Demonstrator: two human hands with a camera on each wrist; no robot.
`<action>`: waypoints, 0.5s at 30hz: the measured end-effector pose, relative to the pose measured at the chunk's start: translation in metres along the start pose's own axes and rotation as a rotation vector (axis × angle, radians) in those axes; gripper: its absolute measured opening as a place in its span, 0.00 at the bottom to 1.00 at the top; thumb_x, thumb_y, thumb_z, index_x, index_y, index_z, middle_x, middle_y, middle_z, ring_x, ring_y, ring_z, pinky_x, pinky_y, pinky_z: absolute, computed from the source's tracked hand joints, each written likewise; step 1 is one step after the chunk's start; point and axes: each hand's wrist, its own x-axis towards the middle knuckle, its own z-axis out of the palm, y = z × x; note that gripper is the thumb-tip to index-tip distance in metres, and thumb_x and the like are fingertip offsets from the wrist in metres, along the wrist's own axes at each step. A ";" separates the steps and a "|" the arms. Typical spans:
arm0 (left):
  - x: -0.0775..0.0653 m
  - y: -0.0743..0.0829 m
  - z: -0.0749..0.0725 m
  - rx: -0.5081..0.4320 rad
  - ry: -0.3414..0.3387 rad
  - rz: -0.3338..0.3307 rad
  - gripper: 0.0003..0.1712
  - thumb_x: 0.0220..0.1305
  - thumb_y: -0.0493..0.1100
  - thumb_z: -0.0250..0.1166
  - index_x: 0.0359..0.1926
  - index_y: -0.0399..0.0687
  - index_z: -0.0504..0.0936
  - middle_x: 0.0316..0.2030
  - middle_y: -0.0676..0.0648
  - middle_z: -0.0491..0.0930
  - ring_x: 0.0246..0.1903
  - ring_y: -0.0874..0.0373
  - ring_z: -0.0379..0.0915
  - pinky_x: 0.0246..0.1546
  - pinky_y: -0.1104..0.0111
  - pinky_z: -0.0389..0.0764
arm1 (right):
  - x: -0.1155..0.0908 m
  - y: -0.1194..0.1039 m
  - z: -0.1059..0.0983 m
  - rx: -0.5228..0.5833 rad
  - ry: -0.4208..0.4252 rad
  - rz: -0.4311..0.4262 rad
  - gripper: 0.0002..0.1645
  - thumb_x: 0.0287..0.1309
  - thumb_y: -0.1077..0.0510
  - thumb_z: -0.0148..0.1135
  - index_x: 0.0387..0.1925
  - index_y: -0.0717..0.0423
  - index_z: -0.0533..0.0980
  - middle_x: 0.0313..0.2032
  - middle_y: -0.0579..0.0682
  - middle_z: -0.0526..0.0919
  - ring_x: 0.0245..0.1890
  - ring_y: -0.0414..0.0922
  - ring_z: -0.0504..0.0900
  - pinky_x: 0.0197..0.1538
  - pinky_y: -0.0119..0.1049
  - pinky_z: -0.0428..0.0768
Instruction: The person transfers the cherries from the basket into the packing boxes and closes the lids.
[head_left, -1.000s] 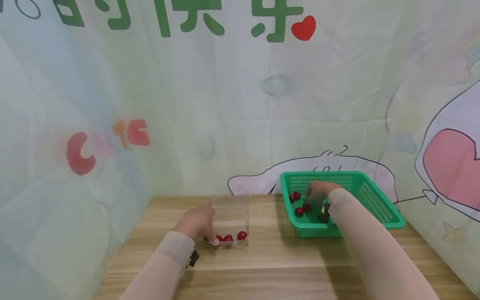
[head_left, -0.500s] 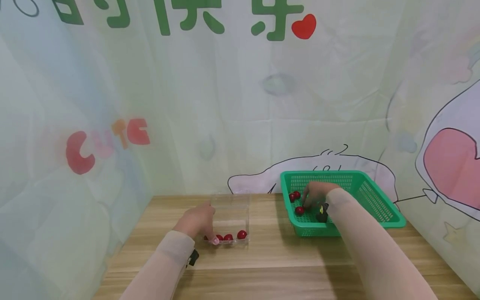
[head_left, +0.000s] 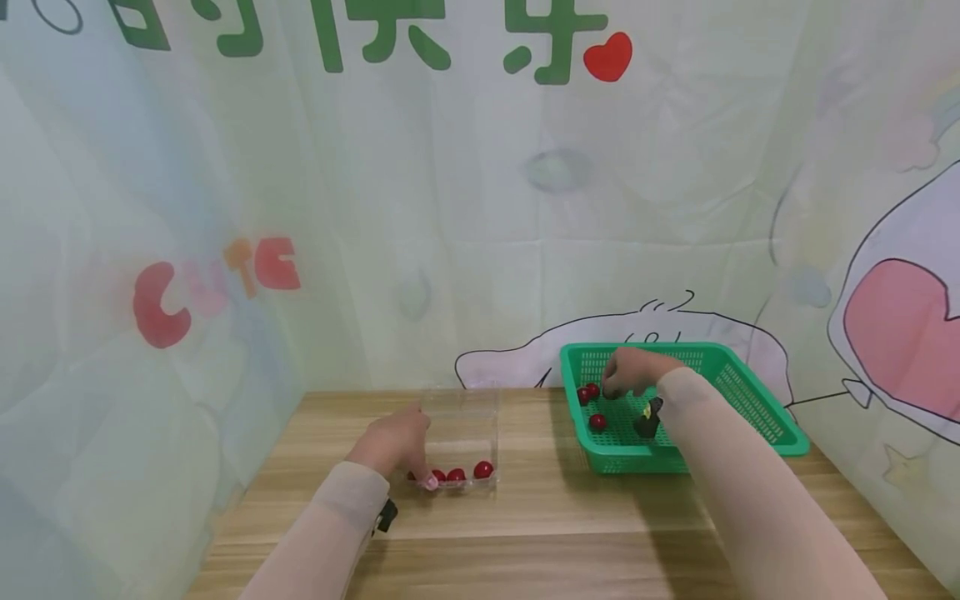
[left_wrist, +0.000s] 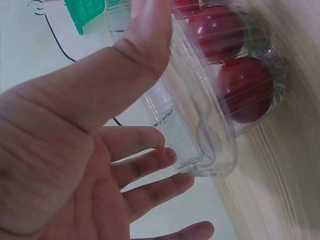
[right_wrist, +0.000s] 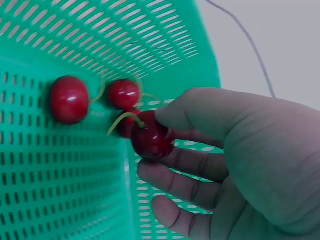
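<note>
My right hand (head_left: 637,371) is over the left side of the green basket (head_left: 686,461), pinching a dark red cherry (right_wrist: 152,139) with a green stem between thumb and fingers. Three other cherries lie in the basket; one cherry (right_wrist: 69,100) sits apart, while another cherry (right_wrist: 123,94) lies close to the third. To the left, my left hand (head_left: 393,443) holds a clear plastic box (left_wrist: 227,152) at its left front corner, thumb across the front and fingertips at the side. Several cherries (head_left: 483,470) line the front of the box.
The wooden table (head_left: 525,550) carries both containers, box left and basket right. A printed curtain (head_left: 480,217) stands right behind and beside them. The raised lid (head_left: 461,404) of the box appears at its back.
My right hand has picked up the cherry near the basket's middle left and raised it slightly toward the back. The left hand and the box stay in place.
</note>
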 end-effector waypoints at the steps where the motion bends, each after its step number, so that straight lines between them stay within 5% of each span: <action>1: 0.000 0.000 0.000 -0.004 0.000 -0.001 0.56 0.44 0.49 0.96 0.72 0.34 0.82 0.80 0.31 0.73 0.71 0.31 0.79 0.72 0.35 0.83 | -0.003 -0.003 -0.003 0.006 0.011 -0.016 0.14 0.75 0.58 0.68 0.54 0.59 0.90 0.46 0.52 0.95 0.50 0.50 0.91 0.54 0.49 0.93; 15: 0.000 0.001 0.000 -0.009 -0.014 -0.009 0.55 0.45 0.49 0.95 0.73 0.35 0.82 0.83 0.31 0.70 0.73 0.31 0.78 0.74 0.34 0.81 | -0.008 -0.065 -0.018 -0.031 0.231 -0.134 0.11 0.77 0.56 0.67 0.51 0.56 0.90 0.47 0.52 0.93 0.47 0.48 0.87 0.60 0.50 0.89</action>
